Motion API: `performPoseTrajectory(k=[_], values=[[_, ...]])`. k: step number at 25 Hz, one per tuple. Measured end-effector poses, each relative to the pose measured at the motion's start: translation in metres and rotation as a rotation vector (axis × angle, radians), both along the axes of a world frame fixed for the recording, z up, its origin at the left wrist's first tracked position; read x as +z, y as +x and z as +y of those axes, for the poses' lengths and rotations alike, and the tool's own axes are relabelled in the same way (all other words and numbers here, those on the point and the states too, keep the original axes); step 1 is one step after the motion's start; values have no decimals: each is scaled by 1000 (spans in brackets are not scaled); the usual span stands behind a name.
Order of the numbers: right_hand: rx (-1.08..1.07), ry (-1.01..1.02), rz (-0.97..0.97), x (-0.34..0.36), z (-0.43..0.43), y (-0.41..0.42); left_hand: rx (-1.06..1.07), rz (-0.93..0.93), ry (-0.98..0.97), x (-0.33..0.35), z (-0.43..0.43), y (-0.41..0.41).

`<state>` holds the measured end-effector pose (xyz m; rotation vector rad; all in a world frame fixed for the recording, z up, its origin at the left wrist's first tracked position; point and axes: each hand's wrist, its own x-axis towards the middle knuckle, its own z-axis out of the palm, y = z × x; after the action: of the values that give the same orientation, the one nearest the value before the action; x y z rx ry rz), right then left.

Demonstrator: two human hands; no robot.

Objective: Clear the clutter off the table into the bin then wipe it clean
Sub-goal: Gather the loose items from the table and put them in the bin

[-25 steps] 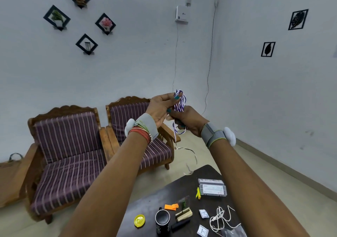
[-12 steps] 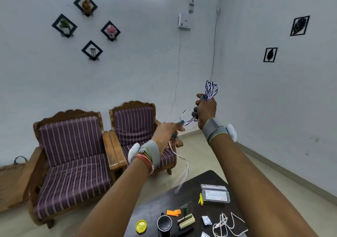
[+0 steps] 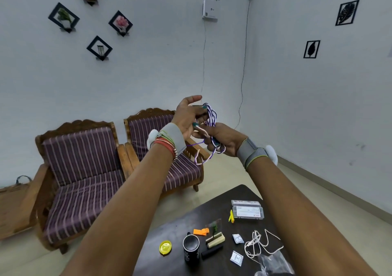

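Above dark table (image 3: 180,222), left hand (image 3: 187,114) and right hand (image 3: 226,142) grip looped purple-and-white cord (image 3: 212,116), its tail dangling

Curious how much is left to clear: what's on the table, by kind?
Clear boxes: 2
White sachets: 2
White cable: 1
Black mug: 1
Yellow lid: 1
Yellow clip: 1
Orange piece: 1
Black tube: 1
Small stand: 1
Plastic bag: 1
Total: 12
Held cord: not counted

striped armchairs (image 3: 82,169) (wood-framed), wall pictures (image 3: 99,47)
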<state>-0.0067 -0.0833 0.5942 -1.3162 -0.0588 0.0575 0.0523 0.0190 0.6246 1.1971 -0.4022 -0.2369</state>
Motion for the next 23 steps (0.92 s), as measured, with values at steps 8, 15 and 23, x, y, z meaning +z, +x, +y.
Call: performPoseTrajectory(k=[8,15,23], values=[[-448,-146,-80,-15,6,30,275,-153,370,-27,-10,-2],[-535,93,-107,-8,12,50,-15,473,244,-62,13,-22],[-499,-189,-127,-49,27,41,568,44,24,-57,-16,-26]])
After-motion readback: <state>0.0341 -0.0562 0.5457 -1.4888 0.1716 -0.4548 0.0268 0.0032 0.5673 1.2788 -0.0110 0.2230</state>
